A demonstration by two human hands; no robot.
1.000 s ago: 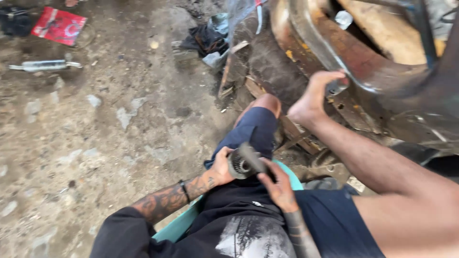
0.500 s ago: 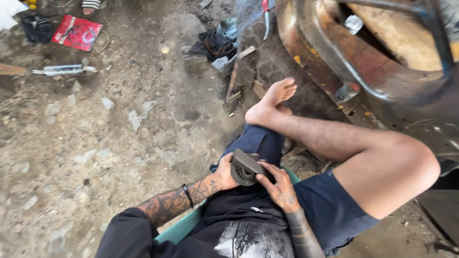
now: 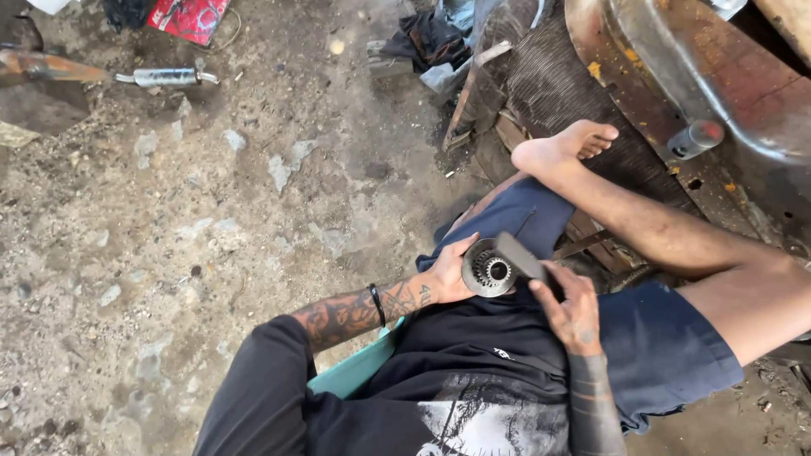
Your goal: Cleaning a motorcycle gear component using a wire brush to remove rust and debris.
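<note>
Head view, left to right: a red packet (image 3: 187,17) and a metal tube (image 3: 166,78) lie on the dirt floor (image 3: 169,253), well apart from the seated person. The left hand (image 3: 448,272) cups a round metal part with inner teeth (image 3: 488,270) at the lap; the right hand (image 3: 574,308) grips a dark flat tool (image 3: 524,256) laid against that part — work on it looks under way, not finished. A bare foot (image 3: 564,145) rests against the rusty vehicle body (image 3: 676,76).

One head-worn camera looks steeply down, close over the person's lap.
</note>
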